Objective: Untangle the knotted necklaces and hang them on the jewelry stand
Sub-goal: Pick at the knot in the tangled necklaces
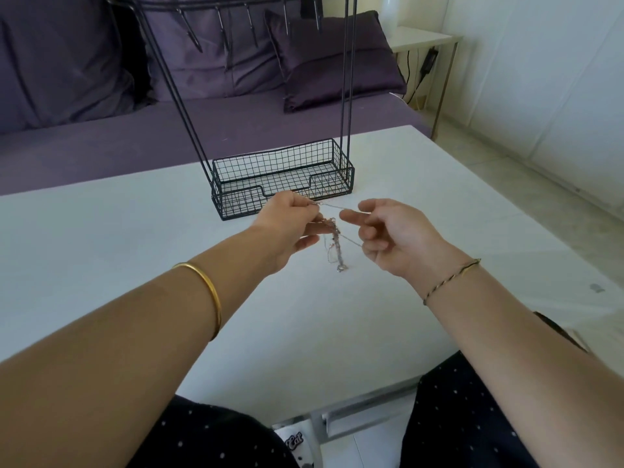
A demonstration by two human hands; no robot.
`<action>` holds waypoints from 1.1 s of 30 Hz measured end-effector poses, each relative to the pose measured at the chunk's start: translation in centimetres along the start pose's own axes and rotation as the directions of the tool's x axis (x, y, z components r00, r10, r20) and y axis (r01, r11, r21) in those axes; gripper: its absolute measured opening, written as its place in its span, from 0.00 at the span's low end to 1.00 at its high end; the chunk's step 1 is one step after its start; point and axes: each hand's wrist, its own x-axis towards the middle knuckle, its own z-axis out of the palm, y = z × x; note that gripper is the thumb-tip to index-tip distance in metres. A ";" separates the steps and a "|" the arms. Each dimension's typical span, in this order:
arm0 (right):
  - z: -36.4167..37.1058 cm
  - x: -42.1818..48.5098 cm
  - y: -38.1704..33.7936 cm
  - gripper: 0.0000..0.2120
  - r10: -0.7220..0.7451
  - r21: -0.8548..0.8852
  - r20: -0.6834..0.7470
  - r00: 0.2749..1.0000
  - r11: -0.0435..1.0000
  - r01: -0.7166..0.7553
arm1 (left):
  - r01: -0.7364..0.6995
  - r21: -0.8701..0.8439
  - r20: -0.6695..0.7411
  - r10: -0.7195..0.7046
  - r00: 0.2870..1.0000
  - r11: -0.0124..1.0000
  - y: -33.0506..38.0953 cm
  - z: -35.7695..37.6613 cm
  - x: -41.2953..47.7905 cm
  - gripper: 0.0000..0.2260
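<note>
1. Necklaces (332,238), head view (the only one there is): they're one knotted clump hanging in the air between both hands. It's just above the white table (135,251) and just in front of the jewelry stand (236,202).
2. Left hand (287,228): fingers curled, with thumb and forefinger pinching a thin strand (334,206) up top. The clump hangs right against its lower fingers.
3. Right hand (388,234): loosely curled, and it looks to be pinching the other end of that same strand between thumb and forefinger. A second fine line runs from the clump toward its lower fingers, but it's too thin to tell if it's actually gripped there.
4. The bit that matters: the top strand runs nearly level from left to right and is pulled fairly straight. The clump's long axis drops straight down from it and ends in a small clasp or charm (341,267) close to the table. The knot is touching the left hand, and the right hand is a little apart from it.
5. My guess is the left hand anchors the knot while the right teases a loop out sideways. Tugging hard would probably just tighten it.
6. The hooks (251,28) are high up, beyond the hands, and look bare as far as I can see, so hanging hasn't started.
</note>
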 end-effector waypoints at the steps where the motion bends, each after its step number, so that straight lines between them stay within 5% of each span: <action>1: 0.1 0.0 0.2 0.15 -0.001 -0.017 -0.003 1.000 1.000 0.001 | -0.010 -0.018 -0.025 0.009 1.000 1.000 -0.2 0.0 0.0 0.05; 5: 0.5 0.0 1.1 0.19 -0.142 -0.354 -0.007 0.990 0.926 0.130 | 0.008 -0.155 -0.078 -0.020 0.997 0.988 -1.4 0.7 -0.4 0.01; 8: 0.4 -0.1 1.4 0.19 -0.338 -0.691 0.098 0.936 0.653 0.309 | 0.028 -0.281 -0.115 -0.063 0.991 0.959 -2.8 1.6 -0.8 0.03; 13: 0.0 0.8 1.6 0.10 -0.330 -0.818 0.231 0.915 0.443 0.366 | 0.050 -0.341 -0.149 -0.106 0.983 0.939 -3.6 1.6 -0.1 0.03; 23: 0.5 2.0 1.6 0.08 -0.054 -0.785 0.241 0.969 0.576 0.227 | 0.028 -0.261 -0.149 -0.069 0.986 0.965 -3.9 2.0 1.3 0.04; 33: 0.4 1.8 1.5 0.08 -0.098 -0.783 0.241 0.965 0.567 0.253 | -0.059 -0.234 -0.196 0.012 0.981 0.970 -3.2 1.3 1.0 0.04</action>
